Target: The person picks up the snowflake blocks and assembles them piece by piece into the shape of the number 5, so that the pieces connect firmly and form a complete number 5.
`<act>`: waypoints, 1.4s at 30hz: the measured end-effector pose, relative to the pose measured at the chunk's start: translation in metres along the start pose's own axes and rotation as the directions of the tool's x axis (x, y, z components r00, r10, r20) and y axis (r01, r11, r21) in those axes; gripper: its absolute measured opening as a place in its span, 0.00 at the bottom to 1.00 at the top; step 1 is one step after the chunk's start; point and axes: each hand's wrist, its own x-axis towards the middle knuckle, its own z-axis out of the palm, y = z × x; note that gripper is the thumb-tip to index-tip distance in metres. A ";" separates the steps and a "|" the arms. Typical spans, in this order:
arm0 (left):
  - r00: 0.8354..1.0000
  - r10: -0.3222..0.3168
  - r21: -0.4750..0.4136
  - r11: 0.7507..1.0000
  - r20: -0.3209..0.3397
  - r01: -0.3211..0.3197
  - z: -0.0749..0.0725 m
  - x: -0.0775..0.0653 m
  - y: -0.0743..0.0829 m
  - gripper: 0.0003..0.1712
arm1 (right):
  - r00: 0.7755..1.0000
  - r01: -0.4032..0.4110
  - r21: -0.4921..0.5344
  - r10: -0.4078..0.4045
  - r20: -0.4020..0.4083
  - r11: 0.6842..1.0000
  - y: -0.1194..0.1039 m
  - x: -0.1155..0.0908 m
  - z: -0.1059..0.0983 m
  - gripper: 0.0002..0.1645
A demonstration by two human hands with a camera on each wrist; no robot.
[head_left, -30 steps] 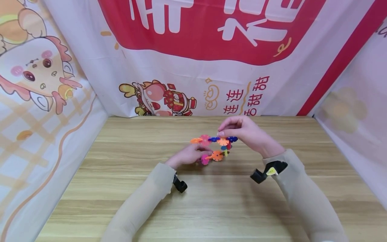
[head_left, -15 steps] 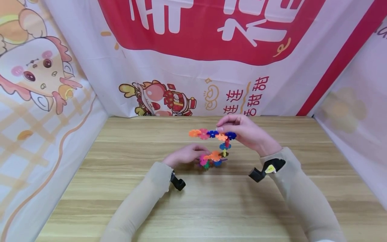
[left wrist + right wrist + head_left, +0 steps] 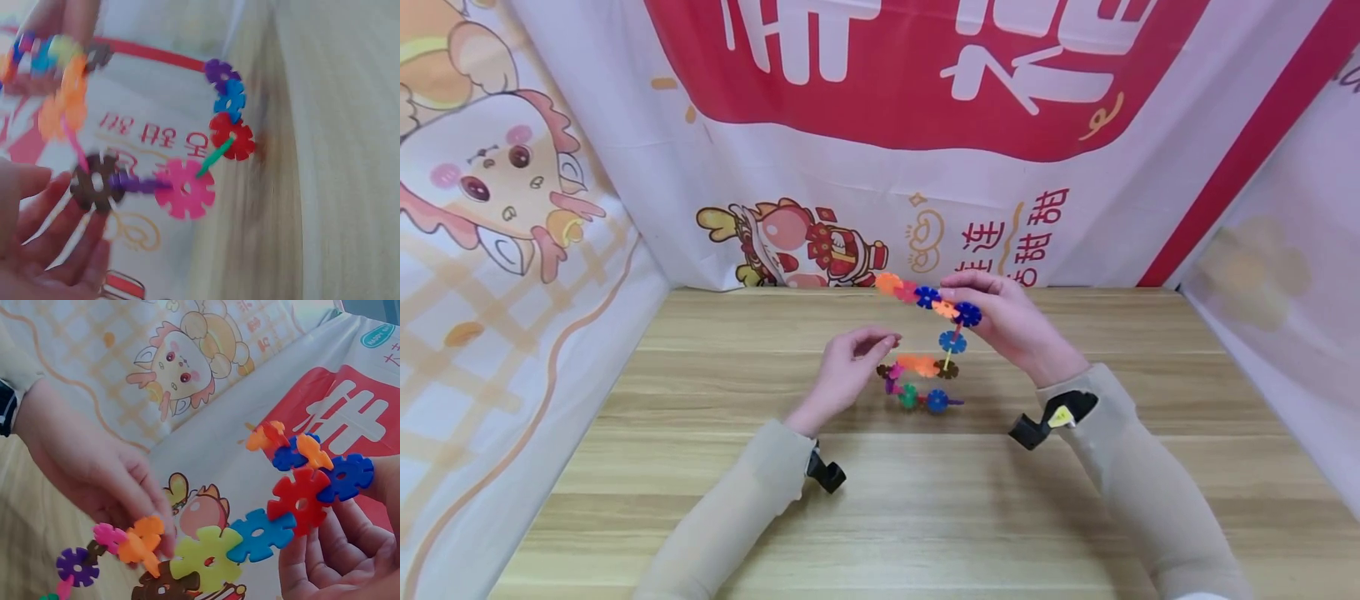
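A chain of interlocking flower-shaped plastic discs (image 3: 953, 342) in many colours hangs over the table in the head view. My right hand (image 3: 1018, 325) pinches its upper stretch near the dark blue disc (image 3: 968, 314); in the right wrist view its fingers lie behind the red disc (image 3: 294, 494). The upper stretch ends to the left in an orange disc (image 3: 889, 283). Below, the chain bends left and curls back toward the viewer. Beside that bend is my left hand (image 3: 842, 367), fingers loosely bent; in the left wrist view the fingertips are right at a brown disc (image 3: 98, 195).
Under both hands spreads a wood-grain table (image 3: 940, 508). A printed cloth (image 3: 842, 167) in red and white hangs along its back edge, with more printed cloth (image 3: 535, 333) at the left side. Black cameras are strapped to both wrists.
My right hand has lifted the upper part of the chain, and the lower loops have come into view. The left hand has come off the pink disc area and moved slightly left and up.
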 end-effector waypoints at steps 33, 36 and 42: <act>0.871 0.421 0.135 0.907 -0.254 -0.399 0.032 -0.007 0.070 0.07 | 0.985 0.166 -0.037 -0.167 -0.035 0.985 0.017 -0.003 0.021 0.19; 0.866 0.424 0.122 0.906 -0.265 -0.406 0.027 -0.007 0.067 0.07 | 0.979 0.198 -0.037 -0.199 -0.034 0.980 0.018 -0.005 0.020 0.16; 0.870 0.416 0.115 0.909 -0.264 -0.400 0.019 -0.009 0.064 0.08 | 0.958 0.283 -0.058 -0.285 -0.024 0.957 0.022 -0.007 0.022 0.12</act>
